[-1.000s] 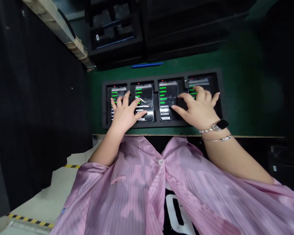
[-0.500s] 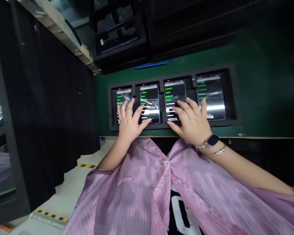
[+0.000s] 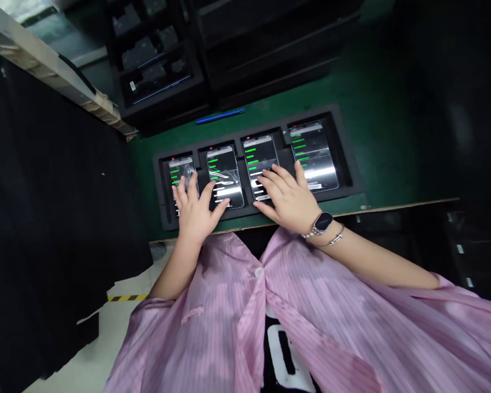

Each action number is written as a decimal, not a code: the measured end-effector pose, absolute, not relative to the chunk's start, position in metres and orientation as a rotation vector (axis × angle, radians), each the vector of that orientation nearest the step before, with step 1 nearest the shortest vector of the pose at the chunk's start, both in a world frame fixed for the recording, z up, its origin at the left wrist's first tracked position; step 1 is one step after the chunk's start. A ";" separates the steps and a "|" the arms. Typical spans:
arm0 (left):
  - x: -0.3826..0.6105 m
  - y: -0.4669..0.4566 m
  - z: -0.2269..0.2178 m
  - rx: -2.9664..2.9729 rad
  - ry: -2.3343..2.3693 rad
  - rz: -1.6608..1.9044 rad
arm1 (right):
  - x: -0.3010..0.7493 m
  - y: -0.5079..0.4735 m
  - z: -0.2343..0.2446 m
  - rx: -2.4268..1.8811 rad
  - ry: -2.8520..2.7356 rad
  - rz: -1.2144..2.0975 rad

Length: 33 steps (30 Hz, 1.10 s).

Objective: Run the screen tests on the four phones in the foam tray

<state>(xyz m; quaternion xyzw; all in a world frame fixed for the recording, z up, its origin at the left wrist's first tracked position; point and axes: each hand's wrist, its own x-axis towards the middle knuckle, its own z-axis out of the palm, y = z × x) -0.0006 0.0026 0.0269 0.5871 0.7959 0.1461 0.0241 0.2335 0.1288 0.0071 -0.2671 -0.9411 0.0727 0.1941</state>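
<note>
A black foam tray (image 3: 352, 183) lies on the green table and holds several lit phones side by side, their screens showing green text. My left hand (image 3: 195, 210) rests open, its fingers spread over the leftmost phone (image 3: 177, 169) and the second phone (image 3: 225, 174). My right hand (image 3: 288, 199), with a watch and a bracelet on the wrist, lies open with its fingers on the third phone (image 3: 257, 158). The fourth phone (image 3: 314, 155) at the right end is uncovered.
A blue pen (image 3: 220, 115) lies on the green mat (image 3: 393, 136) behind the tray. Dark stacked trays (image 3: 163, 87) stand at the back. A black wall (image 3: 53, 191) borders the left. The table's front edge (image 3: 393, 210) runs just below the tray.
My right hand has moved left, off the fourth phone onto the third. My left hand has stayed on the two left phones. The view has shifted.
</note>
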 end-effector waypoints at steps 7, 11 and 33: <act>-0.040 -0.033 0.041 1.718 2.586 0.807 | 0.290 0.139 0.013 -0.967 -2.512 0.142; -0.059 -0.054 0.036 1.522 2.625 0.723 | 0.317 0.144 0.002 -1.082 -2.413 -0.011; -0.116 0.085 0.069 1.569 2.423 0.642 | 0.242 0.276 0.054 -1.185 -2.399 0.397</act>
